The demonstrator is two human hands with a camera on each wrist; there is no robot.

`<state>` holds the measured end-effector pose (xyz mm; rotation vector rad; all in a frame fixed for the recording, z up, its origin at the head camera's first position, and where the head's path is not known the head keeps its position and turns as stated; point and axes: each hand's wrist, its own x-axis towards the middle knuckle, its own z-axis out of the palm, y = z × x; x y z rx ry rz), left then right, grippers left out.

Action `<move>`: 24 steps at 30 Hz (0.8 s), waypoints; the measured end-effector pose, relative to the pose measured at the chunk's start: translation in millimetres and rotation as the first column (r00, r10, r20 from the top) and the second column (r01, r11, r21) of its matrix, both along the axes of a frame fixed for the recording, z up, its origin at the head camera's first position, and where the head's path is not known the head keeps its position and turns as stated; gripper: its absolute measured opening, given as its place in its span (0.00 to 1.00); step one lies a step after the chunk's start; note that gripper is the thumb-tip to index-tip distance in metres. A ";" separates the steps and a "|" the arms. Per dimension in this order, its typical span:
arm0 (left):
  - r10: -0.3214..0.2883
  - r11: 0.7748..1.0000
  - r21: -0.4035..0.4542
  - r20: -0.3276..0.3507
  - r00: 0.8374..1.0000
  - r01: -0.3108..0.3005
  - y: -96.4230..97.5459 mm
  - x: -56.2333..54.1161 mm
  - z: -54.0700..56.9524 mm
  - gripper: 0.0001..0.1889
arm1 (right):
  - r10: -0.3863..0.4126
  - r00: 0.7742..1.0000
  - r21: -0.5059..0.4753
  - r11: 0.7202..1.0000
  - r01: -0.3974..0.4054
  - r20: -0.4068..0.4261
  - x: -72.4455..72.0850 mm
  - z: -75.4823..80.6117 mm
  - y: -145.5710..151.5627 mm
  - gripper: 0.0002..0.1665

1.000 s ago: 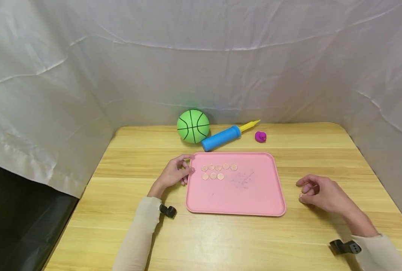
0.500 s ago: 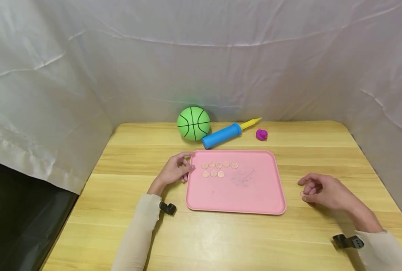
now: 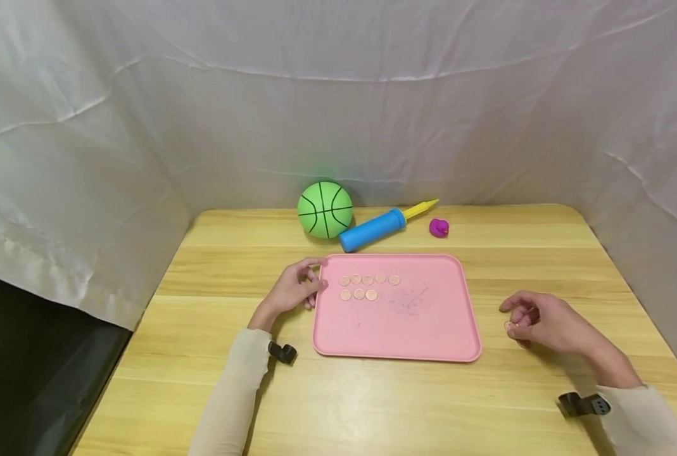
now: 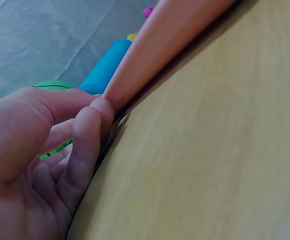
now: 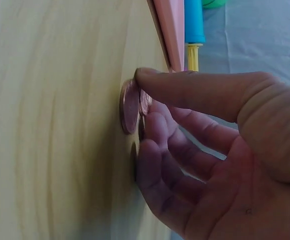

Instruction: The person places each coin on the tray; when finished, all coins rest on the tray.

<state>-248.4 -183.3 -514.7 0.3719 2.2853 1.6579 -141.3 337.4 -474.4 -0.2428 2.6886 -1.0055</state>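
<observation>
My left hand grips the left rim of a pink tray near its far corner, with thumb and fingers pinching the edge in the left wrist view. On the tray lie several copper coins, in two rows toward the far left. To the right of the tray, my right hand holds copper coins low over the table. In the right wrist view one coin stands on edge at the thumb tip, and another coin shows behind it by the fingers. How many it holds is partly hidden.
Behind the tray are a green ball with black lines, a blue pump with a yellow end, and a small purple rubber duck. The wooden table ends at a grey curtain at the back and sides.
Both hands and the tray stay nearly in place. The coins in my right fingers shift slightly, and the head view tilts a little.
</observation>
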 end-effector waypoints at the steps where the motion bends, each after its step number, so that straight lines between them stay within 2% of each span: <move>1: 0.003 1.000 0.000 0.001 1.000 -0.003 -0.2 -0.3 0.0 0.29 | 0.009 1.000 0.005 1.000 -0.008 -0.010 -0.3 -0.6 -0.7 0.22; 5: 0.008 1.000 0.001 0.004 1.000 -0.008 -0.6 -0.9 0.1 0.29 | 0.036 0.998 0.022 0.999 -0.034 -0.055 -0.5 -2.3 -3.5 0.19; 13: 0.002 1.000 0.001 0.011 1.000 -0.002 0.8 -0.3 -0.2 0.29 | 0.069 0.994 -0.011 0.997 -0.071 -0.090 2.9 -1.5 -6.5 0.19; 18: 0.003 1.000 -0.003 0.011 1.000 -0.003 1.7 -0.5 0.7 0.29 | 0.013 0.990 0.007 1.000 -0.012 -0.140 7.8 0.4 -9.0 0.12; 24: 0.006 1.000 -0.004 0.010 1.000 -0.006 1.7 0.0 0.8 0.28 | -0.056 0.970 0.021 0.998 0.063 -0.235 9.9 -1.2 -18.9 0.06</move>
